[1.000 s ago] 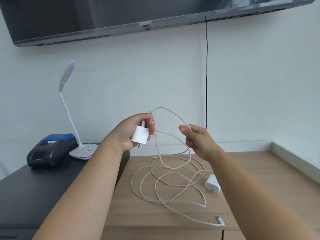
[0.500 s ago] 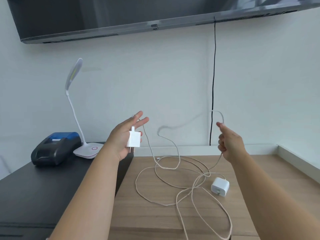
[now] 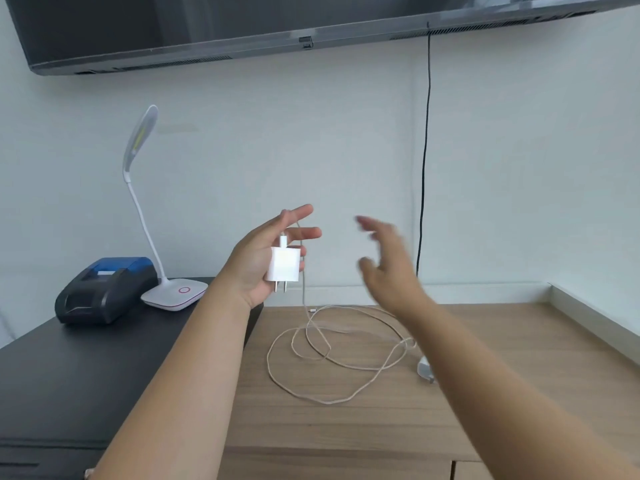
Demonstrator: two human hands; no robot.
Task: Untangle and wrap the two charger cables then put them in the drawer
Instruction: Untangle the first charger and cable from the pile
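At the bottom of the frame the wooden counter (image 3: 363, 427) is seen, with a seam between two fronts at its lower right edge. On it, in the centre of the frame, the white cables (image 3: 332, 355) lie in loose overlapping loops. At the right end of the loops a second white charger plug (image 3: 425, 369) is seen, largely hidden behind the right forearm.

Above the loops, just left of centre, a white charger plug (image 3: 284, 265) is held in the palm of the left hand (image 3: 266, 258), prongs pointing down. It is rested against the palm and the lower fingers, while the upper fingers (image 3: 301, 213) are stretched out and spread, not curled round it. From the top of the plug a cable is led between those fingers and hangs down to the loops on the counter.

The right hand (image 3: 388, 265) is raised right of centre, blurred, its fingers spread and loose, with nothing held; it is kept apart from the plug and above the cables.

At the left a black counter (image 3: 69, 368) is seen, carrying a black and blue printer (image 3: 105, 289) and a white desk lamp (image 3: 175, 292). On the wall behind, a black cord (image 3: 424, 168) hangs from a dark screen (image 3: 242, 22) along the top of the frame.
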